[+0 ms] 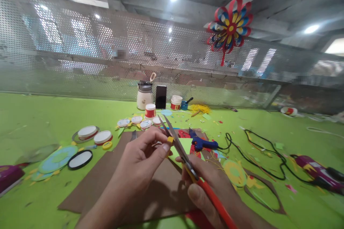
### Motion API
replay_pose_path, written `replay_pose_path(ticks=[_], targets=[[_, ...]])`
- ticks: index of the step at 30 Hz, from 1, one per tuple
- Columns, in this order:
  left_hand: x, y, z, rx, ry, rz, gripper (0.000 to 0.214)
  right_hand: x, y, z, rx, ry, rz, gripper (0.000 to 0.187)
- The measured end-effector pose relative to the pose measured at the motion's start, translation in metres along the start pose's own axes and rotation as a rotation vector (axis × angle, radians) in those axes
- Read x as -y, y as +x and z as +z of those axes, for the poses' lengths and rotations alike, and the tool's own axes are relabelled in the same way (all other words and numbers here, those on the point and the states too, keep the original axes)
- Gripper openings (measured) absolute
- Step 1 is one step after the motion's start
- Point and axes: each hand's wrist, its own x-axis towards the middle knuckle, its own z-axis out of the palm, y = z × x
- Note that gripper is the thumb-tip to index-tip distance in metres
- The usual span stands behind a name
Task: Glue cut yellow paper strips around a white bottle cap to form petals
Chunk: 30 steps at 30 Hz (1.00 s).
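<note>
My left hand pinches a small yellow paper piece between thumb and fingertips. My right hand grips a pair of scissors with orange-red handles. The blades point up and away, parted, with the yellow piece beside them. Both hands are above a brown cardboard sheet. Behind the blades, a light green paper piece and red paper lie on the cardboard. A blue glue gun rests just beyond my right hand.
Round white lids and a blue paper ring lie left. A white flask, a phone and small tubs stand at the back. Right are a yellow paper disc, a black cord and a purple tool.
</note>
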Motion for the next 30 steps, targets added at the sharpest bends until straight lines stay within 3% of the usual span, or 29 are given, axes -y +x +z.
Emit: replay_pose_path(ticks=[16, 30], targets=[[-0.0033, -0.0004, -0.0001, 0.037, -0.006, -0.004, 0.012, 0.0059, 0.0010, -0.0014, -0.006, -0.035, -0.019, 0.050], [0.0003, 0.0009, -0.0002, -0.011, 0.017, 0.007, 0.011, 0.0014, 0.0023, -0.0029, 0.044, 0.001, -0.007, 0.050]])
